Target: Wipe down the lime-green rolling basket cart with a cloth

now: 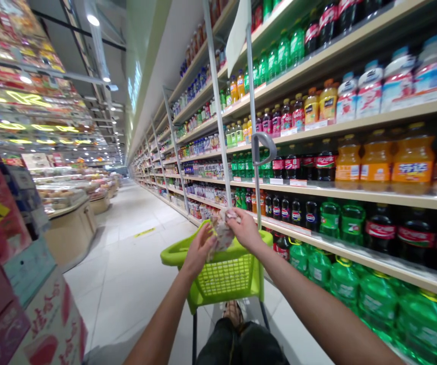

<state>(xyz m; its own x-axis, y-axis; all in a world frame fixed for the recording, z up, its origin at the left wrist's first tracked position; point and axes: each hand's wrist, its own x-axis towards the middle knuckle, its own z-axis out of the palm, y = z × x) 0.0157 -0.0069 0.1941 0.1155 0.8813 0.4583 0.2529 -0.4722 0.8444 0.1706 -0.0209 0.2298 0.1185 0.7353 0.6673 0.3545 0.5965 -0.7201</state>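
A crumpled, pinkish-white, thin and soft-looking thing [223, 232] is between my two hands, above the green shopping cart; whether it is a plastic bag or a cloth I cannot tell. My right hand [246, 232] pinches its upper right part with closed fingers. From the other side my left hand [199, 248] has its fingers curled against its left edge. Below both hands is the green plastic basket of the cart [226, 281], with a lattice wall facing me. My hands and the crumpled thing hide most of the basket's inside.
Long shelves [355, 192] of bottled drinks run along the right side, with a metal pole and grey handle [263, 148] standing out in front. Stacked boxes [47, 304] are close on the left. A wooden display counter [76, 228] flanks the tiled aisle [127, 258].
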